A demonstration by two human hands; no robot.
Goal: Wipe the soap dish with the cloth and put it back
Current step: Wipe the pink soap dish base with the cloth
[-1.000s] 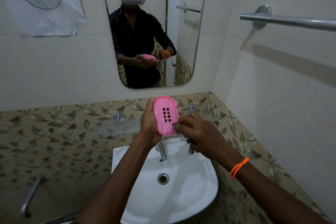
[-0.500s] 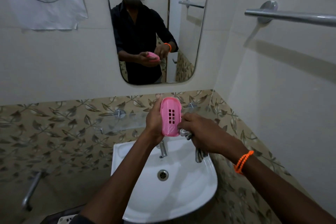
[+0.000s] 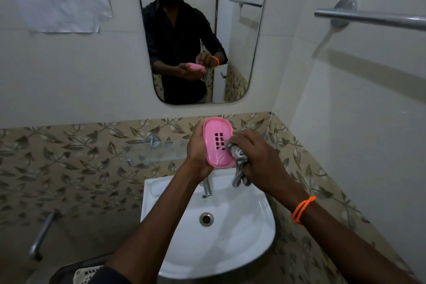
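Observation:
A pink oval soap dish (image 3: 215, 139) with drain slots is held above the sink, tilted with its inside facing me. My left hand (image 3: 196, 150) grips it from the left side and underneath. My right hand (image 3: 255, 157) is closed around a bunched grey and white cloth (image 3: 238, 159), whose tip presses on the dish's lower right inner surface. The cloth's loose end hangs down below my right hand.
A white sink (image 3: 258, 233) with a chrome tap (image 3: 206, 188) sits below my hands. A glass shelf (image 3: 159, 151) is fixed to the leaf-patterned tiles behind. A mirror (image 3: 237, 53) hangs above, a towel rail (image 3: 368, 17) on the right wall, a basket (image 3: 86, 273) at bottom left.
The dish has turned so its inside faces me more fully. My right hand has brought the cloth up from beside the dish onto its inner surface.

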